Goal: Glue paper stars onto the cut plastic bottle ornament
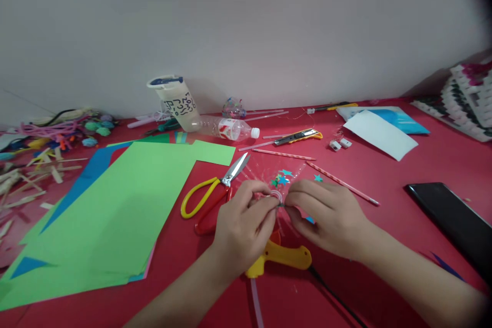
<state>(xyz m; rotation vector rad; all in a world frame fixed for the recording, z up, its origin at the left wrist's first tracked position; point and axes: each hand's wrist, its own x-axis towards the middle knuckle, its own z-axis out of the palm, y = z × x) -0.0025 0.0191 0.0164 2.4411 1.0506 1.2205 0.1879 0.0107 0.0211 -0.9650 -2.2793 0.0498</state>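
My left hand (248,218) is closed, its fingertips pinching the rounded rim of a clear plastic piece (261,171) that fans out into thin strips. Blue and green stars (283,180) show on or behind the plastic. My right hand (328,210) meets it from the other side, fingers pinched together at the rim; a small dark-green bit shows between the fingertips, too small to name. Beneath both hands lies a yellow glue gun (288,255), partly covered, with a glue stick (256,302) poking out. Scissors (215,189) with yellow and red handles lie beside my left hand.
Green paper sheets (126,205) spread at the left, near craft scraps (49,164). Behind stand a white cup (175,102) and a lying plastic bottle (226,128). A utility knife (298,137), striped pencils (342,183), white paper (380,134) and a black phone (453,220) lie rightward.
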